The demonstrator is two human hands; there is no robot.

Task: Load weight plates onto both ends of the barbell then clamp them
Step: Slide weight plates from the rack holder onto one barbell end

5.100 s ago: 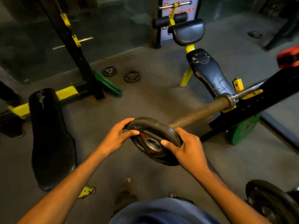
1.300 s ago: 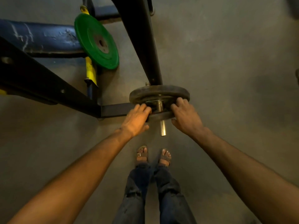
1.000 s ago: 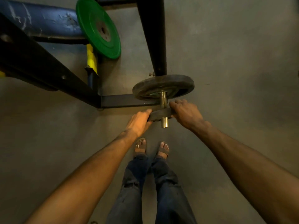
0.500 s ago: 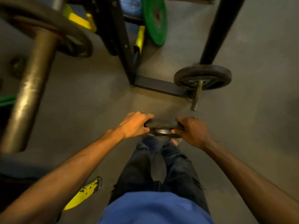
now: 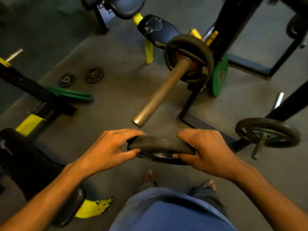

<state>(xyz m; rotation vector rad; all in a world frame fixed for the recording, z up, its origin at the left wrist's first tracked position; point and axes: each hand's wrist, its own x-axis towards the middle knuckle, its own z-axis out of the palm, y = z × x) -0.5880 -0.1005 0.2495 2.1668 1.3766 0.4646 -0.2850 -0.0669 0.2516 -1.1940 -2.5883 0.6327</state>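
A: Between the two hands, what lay there?
B: A small black plate [image 5: 160,150], near flat, left hand [image 5: 108,150] and right hand [image 5: 205,150] clamped on opposite rims.
A: How would it handle?
B: Stiff and dense, I judged; rim grips suited it.
A: And the barbell sleeve [image 5: 162,92]?
B: Just beyond the grip, its bare end aimed back at the plate, its long axis running away up-right to the loaded plate [image 5: 198,54].

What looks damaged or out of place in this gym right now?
The blue bench pad has torn, peeling upholstery, and two small plates lie loose on the floor instead of on a rack.
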